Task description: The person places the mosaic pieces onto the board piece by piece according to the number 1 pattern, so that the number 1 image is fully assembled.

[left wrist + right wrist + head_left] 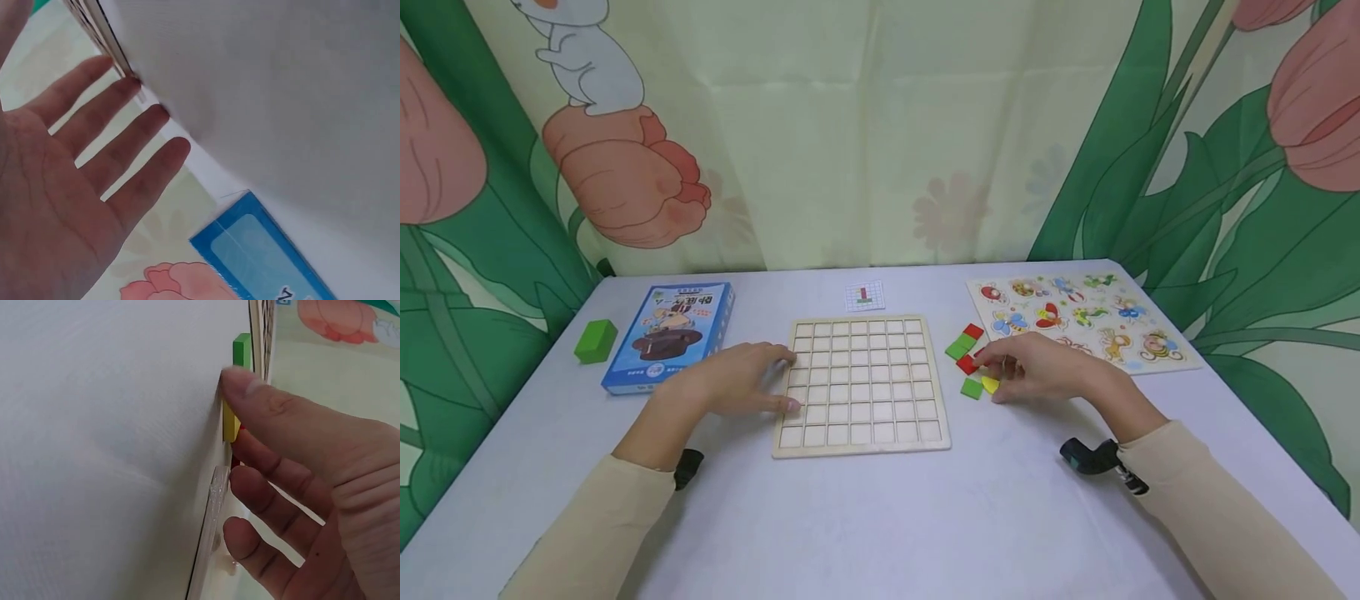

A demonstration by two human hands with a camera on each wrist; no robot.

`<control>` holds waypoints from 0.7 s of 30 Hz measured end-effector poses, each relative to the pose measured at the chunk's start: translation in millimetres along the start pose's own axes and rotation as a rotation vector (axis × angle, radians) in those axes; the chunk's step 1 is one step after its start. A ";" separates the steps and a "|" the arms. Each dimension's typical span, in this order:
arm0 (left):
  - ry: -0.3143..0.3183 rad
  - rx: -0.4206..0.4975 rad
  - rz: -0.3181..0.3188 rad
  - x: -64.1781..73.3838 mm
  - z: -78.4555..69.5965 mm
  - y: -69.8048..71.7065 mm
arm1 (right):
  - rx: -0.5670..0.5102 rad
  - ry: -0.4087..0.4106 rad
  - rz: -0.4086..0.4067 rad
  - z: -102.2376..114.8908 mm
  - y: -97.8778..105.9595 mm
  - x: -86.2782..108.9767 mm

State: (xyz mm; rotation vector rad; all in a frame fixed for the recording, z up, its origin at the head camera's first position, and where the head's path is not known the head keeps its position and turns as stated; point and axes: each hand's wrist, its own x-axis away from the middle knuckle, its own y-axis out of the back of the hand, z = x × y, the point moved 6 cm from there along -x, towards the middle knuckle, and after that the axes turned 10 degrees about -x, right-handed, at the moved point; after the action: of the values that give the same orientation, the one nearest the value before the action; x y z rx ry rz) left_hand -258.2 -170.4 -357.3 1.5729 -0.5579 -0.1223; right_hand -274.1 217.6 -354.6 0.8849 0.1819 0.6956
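Note:
A pale wooden grid board [861, 452] lies flat on the white table. My left hand [741, 379] rests at the board's left edge, fingertips and thumb touching the frame; its fingers are spread and fairly straight in the left wrist view. To the right of the board lie small tiles: a yellow piece [990, 384], a green tile [972, 388], a red tile [966, 364], and more green and red ones behind. My right hand [1041, 367] is over them, index fingertip at the red tile and thumb beside the yellow piece [230, 422], with thumb and index finger apart.
A blue picture box [662, 342] and a green block [596, 341] sit at the left. Behind the board lies a small pattern card [864, 295]. An insect picture board [1120, 321] is at the back right. A printed curtain [865, 133] hangs behind the table.

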 end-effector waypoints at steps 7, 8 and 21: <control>-0.002 0.116 0.071 5.1 6.1 -8.0 | -0.028 0.006 0.009 -1.4 -5.2 4.1; -0.012 0.112 0.076 5.1 6.1 -8.5 | -0.022 0.007 0.012 -1.4 -5.1 4.4; -0.025 0.085 0.092 1.8 7.9 -7.2 | 0.056 0.041 0.022 10.4 4.2 -0.4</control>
State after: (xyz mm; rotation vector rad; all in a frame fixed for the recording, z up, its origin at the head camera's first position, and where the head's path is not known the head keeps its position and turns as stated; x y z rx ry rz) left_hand -257.9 -178.5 -364.5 1.6264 -0.6618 -0.0494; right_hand -272.1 212.4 -344.9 0.9281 0.2297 0.7323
